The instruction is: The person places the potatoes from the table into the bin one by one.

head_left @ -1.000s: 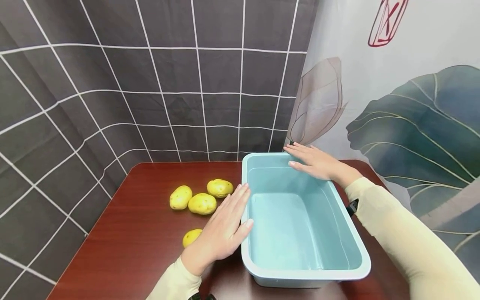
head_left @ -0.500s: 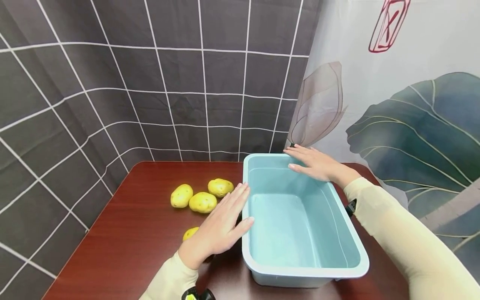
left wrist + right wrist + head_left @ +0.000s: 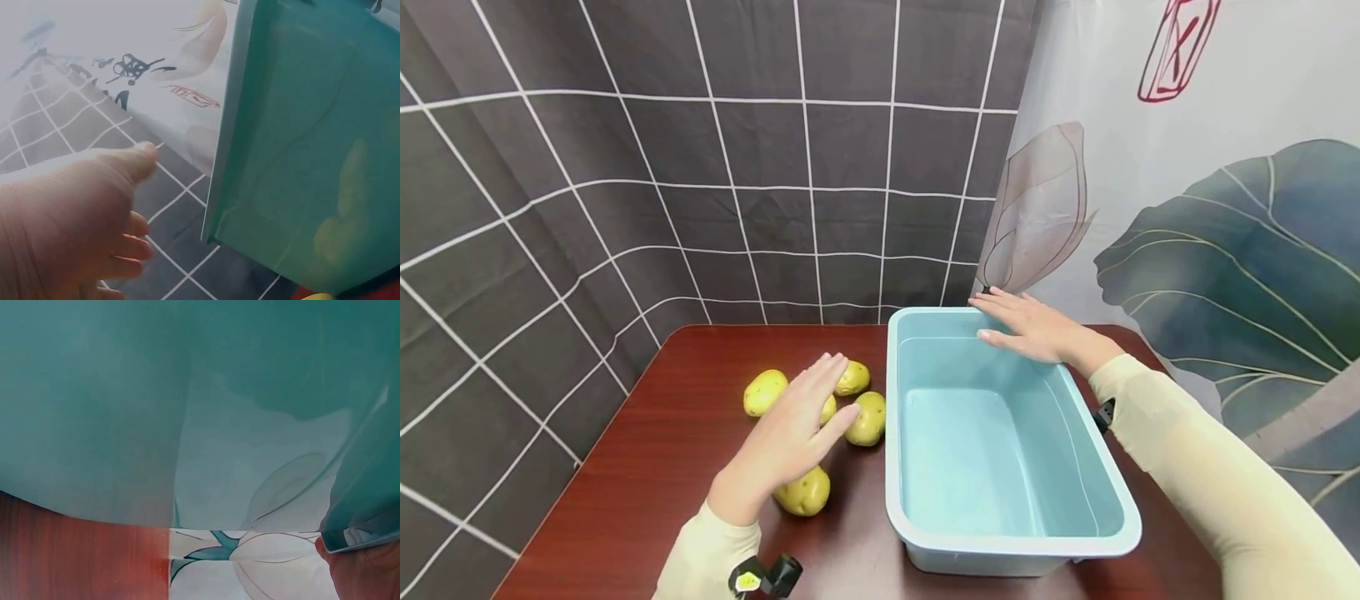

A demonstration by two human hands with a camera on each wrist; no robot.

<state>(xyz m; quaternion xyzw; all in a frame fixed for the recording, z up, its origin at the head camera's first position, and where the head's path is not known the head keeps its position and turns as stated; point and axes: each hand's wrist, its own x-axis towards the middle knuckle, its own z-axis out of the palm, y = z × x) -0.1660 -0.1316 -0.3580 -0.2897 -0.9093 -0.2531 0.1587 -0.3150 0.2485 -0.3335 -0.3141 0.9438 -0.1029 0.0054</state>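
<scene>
A light blue plastic basin (image 3: 1013, 548) stands on the right part of the table. My right hand (image 3: 1033, 329) lies across its far right corner with the fingers straight; in the right wrist view part of that hand (image 3: 365, 575) shows against the basin's edge. Left of the basin, my left hand (image 3: 786, 429) hovers over several yellow potatoes, fingers extended and holding nothing. One potato (image 3: 867, 419) sits close by the basin's left side, another (image 3: 805, 493) lies under the left wrist. A third potato (image 3: 765, 392) is farther left, and one behind the hand is partly hidden.
The dark red wooden table (image 3: 647, 483) extends left of the potatoes. A grey grid-patterned curtain (image 3: 842, 150) hangs behind and to the left. A white curtain (image 3: 1120, 150) with leaf drawings hangs at the right.
My left hand has moved left, off the basin's left rim and over the potatoes, uncovering a potato beside the basin. My right hand keeps its place on the far right corner.
</scene>
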